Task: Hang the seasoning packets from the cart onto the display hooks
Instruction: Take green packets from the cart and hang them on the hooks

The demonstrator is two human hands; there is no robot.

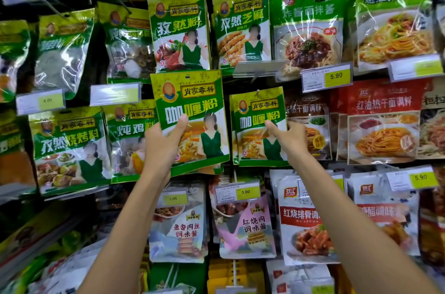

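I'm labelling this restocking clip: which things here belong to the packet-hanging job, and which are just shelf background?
In the job: left hand, gripping the loose green-and-yellow plastic curry packet; right hand, pinching the matching hung green curry packet.
Just there: red plastic noodle-sauce packets; yellow rectangular price tag; pink plastic sauce pouch.

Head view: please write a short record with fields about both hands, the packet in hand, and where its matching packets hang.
left hand: grips loose curry powder packet at its lower left
loose curry powder packet: upright, hang hole free, not yet hung
right hand: pinches hung curry powder packets at their right edge
hung curry powder packets: on a hook, right of the loose one
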